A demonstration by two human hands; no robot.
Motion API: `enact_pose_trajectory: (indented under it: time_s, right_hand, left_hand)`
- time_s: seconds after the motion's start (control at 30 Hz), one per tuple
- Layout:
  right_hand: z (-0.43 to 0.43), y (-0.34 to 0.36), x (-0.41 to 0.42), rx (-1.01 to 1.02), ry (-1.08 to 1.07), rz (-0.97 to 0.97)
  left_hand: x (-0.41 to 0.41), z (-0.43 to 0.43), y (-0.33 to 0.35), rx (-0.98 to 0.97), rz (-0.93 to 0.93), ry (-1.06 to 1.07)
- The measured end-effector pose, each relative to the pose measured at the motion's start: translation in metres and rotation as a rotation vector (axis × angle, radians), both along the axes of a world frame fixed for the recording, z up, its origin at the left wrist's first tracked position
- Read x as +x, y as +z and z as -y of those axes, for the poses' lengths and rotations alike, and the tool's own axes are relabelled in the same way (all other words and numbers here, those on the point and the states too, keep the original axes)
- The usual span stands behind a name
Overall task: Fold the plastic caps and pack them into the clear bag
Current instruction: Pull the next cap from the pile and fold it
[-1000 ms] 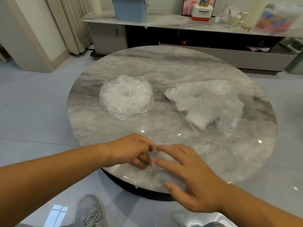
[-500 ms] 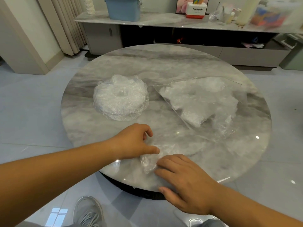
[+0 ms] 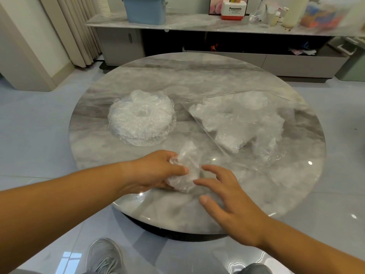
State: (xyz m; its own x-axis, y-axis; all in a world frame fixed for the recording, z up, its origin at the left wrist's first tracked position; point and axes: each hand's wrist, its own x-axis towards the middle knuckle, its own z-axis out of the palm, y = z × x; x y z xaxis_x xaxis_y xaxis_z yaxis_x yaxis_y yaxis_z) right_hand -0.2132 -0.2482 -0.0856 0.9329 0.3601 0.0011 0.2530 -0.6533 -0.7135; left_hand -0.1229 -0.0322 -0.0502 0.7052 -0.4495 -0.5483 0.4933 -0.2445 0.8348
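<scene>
We are gripping one scrunched cap (image 3: 185, 169) in the left hand (image 3: 158, 171) over the near tabletop (image 3: 197, 80); the right hand (image 3: 227, 198) is hovering open beside it. The bag (image 3: 237, 123) is lying part-filled, and a stack (image 3: 141, 119) is waiting unfolded.

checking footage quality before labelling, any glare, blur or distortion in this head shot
Head view: glare spots on the glossy table near the clear bag and on the floor; wide-angle distortion bows the sideboard, whose right end is blurred; the cap in the left hand is sharp.
</scene>
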Motion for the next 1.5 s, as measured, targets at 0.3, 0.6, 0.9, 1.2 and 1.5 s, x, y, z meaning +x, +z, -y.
enact_pose_trajectory:
  time_s: [0.3,0.6,0.9,1.2,1.5]
  right_hand:
    - [-0.009,0.026,0.027,0.924,-0.305,-0.495]
    - [-0.008,0.028,0.019,0.639,-0.170,-0.155]
    - [0.000,0.013,0.003,0.097,0.218,0.318]
    - [0.001,0.012,-0.001,0.033,0.269,0.305]
    - [0.004,0.044,0.011,0.618,-0.281,-0.222]
  left_hand:
    - [-0.010,0.002,0.007,-0.216,-0.103,0.041]
    - [-0.016,0.002,0.010,-0.177,-0.401,-0.085]
    - [-0.003,-0.010,0.006,-0.420,-0.627,-0.054]
    - [-0.010,-0.002,0.003,-0.219,-0.325,0.037]
    - [-0.001,0.033,0.033,-0.198,0.080,0.200]
